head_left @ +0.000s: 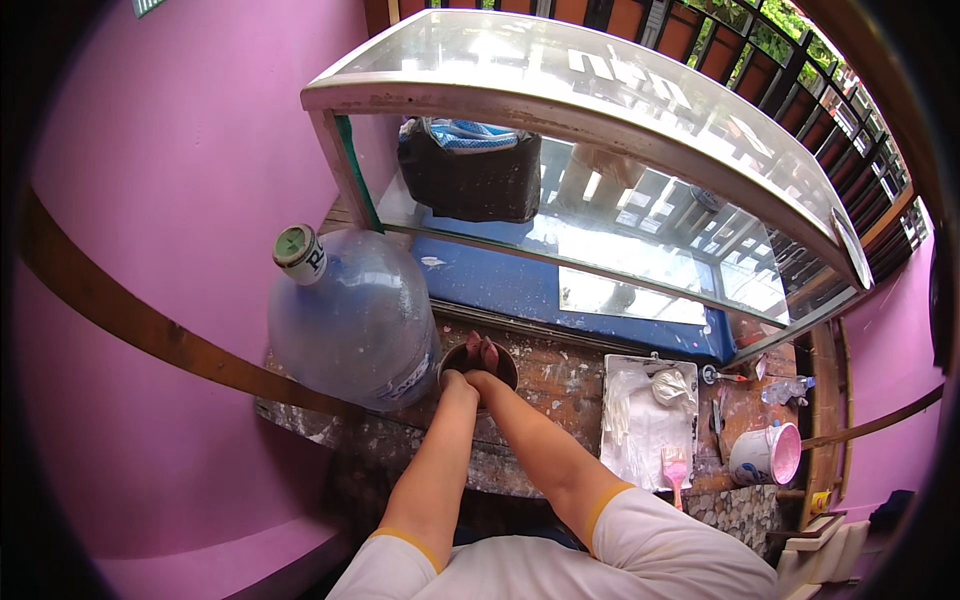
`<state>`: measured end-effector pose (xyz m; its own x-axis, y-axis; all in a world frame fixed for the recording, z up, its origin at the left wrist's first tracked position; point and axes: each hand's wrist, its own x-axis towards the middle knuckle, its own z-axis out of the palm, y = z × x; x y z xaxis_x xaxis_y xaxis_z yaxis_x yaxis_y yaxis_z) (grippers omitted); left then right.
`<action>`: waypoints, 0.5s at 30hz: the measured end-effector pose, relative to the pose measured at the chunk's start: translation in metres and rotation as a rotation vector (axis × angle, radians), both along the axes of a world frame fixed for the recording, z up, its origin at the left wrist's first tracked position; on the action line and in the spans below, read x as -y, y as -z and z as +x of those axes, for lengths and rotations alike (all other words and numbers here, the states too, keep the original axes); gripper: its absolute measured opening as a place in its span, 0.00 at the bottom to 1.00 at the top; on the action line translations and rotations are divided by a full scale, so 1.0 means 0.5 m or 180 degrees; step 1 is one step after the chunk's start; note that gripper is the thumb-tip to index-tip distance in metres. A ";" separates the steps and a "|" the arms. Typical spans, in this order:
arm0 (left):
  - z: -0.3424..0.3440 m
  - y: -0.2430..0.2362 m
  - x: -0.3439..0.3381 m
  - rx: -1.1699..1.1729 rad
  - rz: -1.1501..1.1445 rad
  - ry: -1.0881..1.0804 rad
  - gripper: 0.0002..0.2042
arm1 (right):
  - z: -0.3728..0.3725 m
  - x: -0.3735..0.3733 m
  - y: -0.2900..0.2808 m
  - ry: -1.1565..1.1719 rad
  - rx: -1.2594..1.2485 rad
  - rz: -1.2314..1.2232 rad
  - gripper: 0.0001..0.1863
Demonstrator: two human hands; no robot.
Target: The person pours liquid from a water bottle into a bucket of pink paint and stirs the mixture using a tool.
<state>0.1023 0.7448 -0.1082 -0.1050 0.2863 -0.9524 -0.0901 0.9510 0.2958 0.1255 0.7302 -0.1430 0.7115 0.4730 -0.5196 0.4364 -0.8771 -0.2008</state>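
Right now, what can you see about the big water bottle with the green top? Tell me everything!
The big water bottle is round, see-through and bluish, and looks like plastic. A white printed band wraps its neck under the green top, and more printing shows low on its side. It stands on the paint-spattered wooden table, left of the bowl. I can't tell whether it holds water or touches the bowl.

We see a pink-purple wall (180, 200) along the left, with a ledge (240, 550) of similar colour low down, and another pink wall (885, 350) at the right. Before us stands a paint-spattered wooden table (560, 388), bearing a glass cabinet (440, 96) with a worn, pale frame. Beyond, we glimpse dark bars (762, 65), orange-brown panels (680, 40) and green foliage (785, 15); bright daylight glares off the glass.
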 end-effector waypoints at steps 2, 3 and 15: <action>0.000 -0.025 0.010 0.0026 0.0012 -0.0046 0.25 | -0.006 -0.001 0.001 -0.0081 0.0122 -0.0111 0.34; -0.003 -0.036 0.017 0.0066 0.0014 -0.0080 0.26 | -0.006 -0.001 0.002 -0.0111 0.0198 -0.0172 0.34; -0.099 -0.082 0.000 0.3102 -0.0074 -0.0846 0.25 | -0.085 0.037 -0.135 0.1029 -0.1529 0.2167 0.35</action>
